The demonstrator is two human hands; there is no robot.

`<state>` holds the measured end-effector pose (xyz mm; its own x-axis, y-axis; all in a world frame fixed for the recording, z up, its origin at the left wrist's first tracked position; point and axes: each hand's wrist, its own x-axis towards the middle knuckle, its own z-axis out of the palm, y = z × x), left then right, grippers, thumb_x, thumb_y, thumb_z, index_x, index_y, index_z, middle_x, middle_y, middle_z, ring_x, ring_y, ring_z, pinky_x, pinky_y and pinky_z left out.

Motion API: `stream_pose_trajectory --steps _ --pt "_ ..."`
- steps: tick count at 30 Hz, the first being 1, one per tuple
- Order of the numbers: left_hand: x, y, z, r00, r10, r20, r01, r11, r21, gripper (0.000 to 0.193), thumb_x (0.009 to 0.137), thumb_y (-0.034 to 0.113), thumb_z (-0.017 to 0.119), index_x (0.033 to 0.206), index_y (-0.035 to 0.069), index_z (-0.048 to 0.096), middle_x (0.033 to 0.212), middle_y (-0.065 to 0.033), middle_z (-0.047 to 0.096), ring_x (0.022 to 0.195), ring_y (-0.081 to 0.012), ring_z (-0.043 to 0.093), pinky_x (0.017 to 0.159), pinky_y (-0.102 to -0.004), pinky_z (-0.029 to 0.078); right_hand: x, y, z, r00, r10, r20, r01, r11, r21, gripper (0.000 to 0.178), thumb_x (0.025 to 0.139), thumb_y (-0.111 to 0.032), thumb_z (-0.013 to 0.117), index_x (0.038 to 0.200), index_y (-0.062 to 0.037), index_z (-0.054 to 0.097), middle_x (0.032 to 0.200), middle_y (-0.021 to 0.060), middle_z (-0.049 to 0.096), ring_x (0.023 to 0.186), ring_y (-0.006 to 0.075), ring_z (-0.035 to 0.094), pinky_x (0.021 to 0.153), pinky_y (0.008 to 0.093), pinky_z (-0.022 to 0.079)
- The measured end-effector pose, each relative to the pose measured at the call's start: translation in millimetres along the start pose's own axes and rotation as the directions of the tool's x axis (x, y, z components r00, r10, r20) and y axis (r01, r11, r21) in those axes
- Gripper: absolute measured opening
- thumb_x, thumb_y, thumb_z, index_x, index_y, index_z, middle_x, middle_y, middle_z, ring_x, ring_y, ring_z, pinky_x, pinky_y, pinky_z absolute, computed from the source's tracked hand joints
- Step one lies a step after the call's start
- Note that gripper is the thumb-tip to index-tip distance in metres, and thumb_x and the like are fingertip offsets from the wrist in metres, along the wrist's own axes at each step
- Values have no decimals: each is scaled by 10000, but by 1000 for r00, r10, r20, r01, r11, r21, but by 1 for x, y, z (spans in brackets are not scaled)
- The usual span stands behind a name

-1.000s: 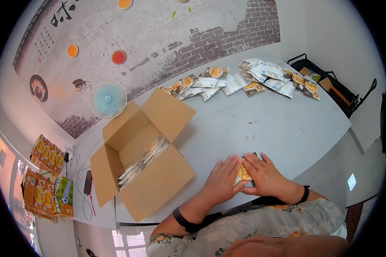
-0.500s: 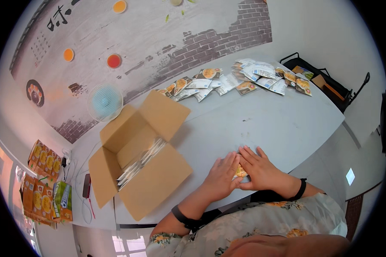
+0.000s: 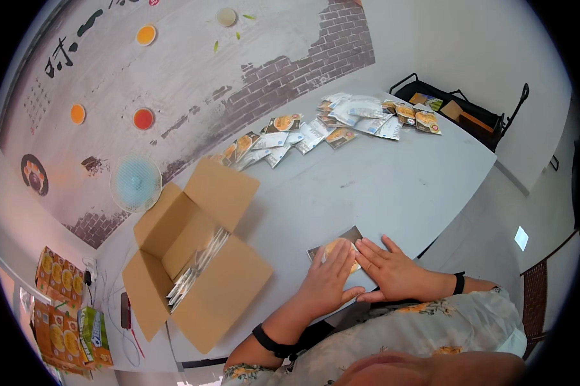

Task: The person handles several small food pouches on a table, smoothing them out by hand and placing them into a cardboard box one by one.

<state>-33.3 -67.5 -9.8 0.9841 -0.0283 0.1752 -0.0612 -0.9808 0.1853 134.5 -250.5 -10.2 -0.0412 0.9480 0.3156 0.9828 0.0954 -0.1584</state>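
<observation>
A flat food packet (image 3: 352, 234), dark with a yellow dish picture, lies on the table near its front edge. My left hand (image 3: 328, 278) rests flat over the packet's left part, fingers stretched out. From the other side my right hand (image 3: 393, 269) lies beside it with fingers spread, its fingertips at the packet's right edge. The hands nearly meet and cover much of the packet. To the left stands an open cardboard box (image 3: 222, 296), its flaps folded out, with several packets (image 3: 199, 267) standing on edge inside.
Loose packets (image 3: 314, 134) lie in a heap along the table's far side. A blue fan (image 3: 136, 183) stands behind the box. Orange printed cartons (image 3: 57, 334) and a green box (image 3: 94, 336) are at far left. A black cart (image 3: 460, 116) stands beyond the far right corner.
The view has shifted, so the surroundings appear further left. My hands now lie flatter and more of the packet shows beyond my fingers.
</observation>
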Motion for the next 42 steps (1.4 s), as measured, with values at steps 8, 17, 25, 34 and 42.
stream_pose_trajectory --steps 8,17,25,34,42 --pt "-2 -6 -9 990 -141 14 141 990 -9 700 1036 423 579 1572 0 425 1666 -240 357 1584 -385 270 1271 -588 155 -4 2 14 1000 4 9 -4 999 -41 995 957 -726 547 1517 92 462 1608 289 418 1546 373 352 1224 632 260" --pt "-4 -6 -6 979 -199 -45 198 980 -23 618 1041 313 559 1559 -4 447 1667 -234 361 1576 -398 283 1260 -602 170 -6 1 19 998 -24 -66 22 999 -35 983 957 -716 554 1517 86 459 1615 280 410 1548 364 351 1235 602 263" --pt "-4 -13 1 966 -239 -103 232 969 -81 631 1057 325 530 1577 -13 416 1673 -251 338 1582 -402 266 1267 -592 150 -8 1 21 995 -35 -96 29 998 -64 942 972 -688 554 1518 73 455 1618 257 418 1541 343 370 1242 590 266" --pt "-7 -16 0 965 -233 -119 210 961 -178 709 1091 440 461 1582 -64 371 1651 -289 351 1572 -415 285 1266 -578 179 21 -29 19 997 -66 -32 65 998 -23 910 1003 -663 524 1512 88 455 1599 272 428 1549 378 340 1272 566 212" --pt "-5 -25 12 952 -216 -218 161 956 -245 662 1048 409 543 1524 -42 458 1611 -289 411 1535 -446 334 1244 -601 229 25 -38 32 997 -78 20 78 997 -29 918 1006 -651 531 1515 107 438 1593 277 427 1557 403 310 1277 560 201"
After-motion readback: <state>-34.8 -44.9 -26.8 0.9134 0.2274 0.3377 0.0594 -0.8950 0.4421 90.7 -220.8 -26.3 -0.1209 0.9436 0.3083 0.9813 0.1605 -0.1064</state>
